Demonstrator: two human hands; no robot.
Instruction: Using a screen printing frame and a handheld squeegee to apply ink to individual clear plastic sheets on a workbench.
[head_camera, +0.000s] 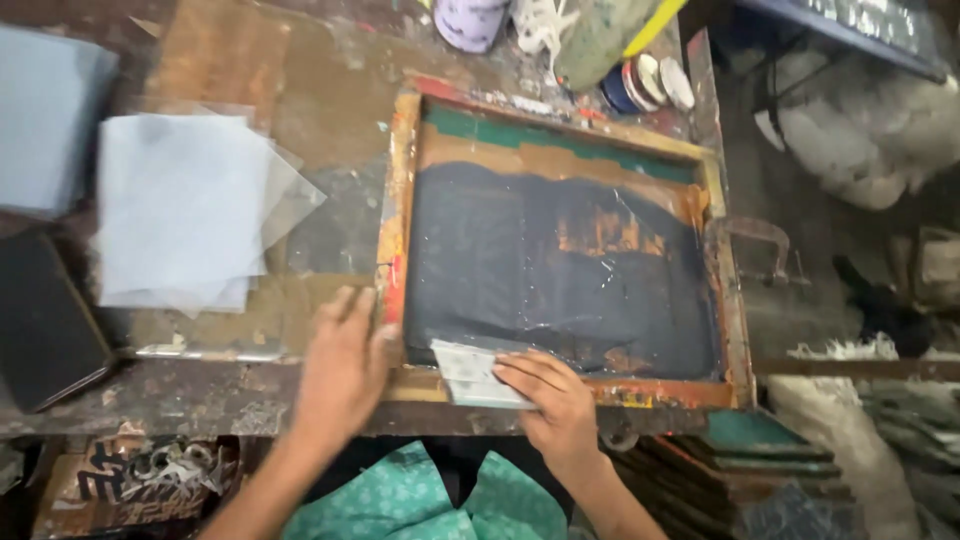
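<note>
A wooden screen-printing frame (400, 200) lies flat on a stained worktable, its mesh covered in dark ink (540, 270). My left hand (342, 370) rests flat with fingers spread on the frame's near left corner. My right hand (550, 395) presses on a small pale squeegee block (465, 372) that sits at the near edge of the mesh. The block's lower part is under my fingers.
A loose stack of pale translucent sheets (185, 210) lies left of the frame. A dark flat slab (40, 320) is at the far left edge. Jars and lids (645, 80) crowd the back. More frames (770, 455) are stacked below right.
</note>
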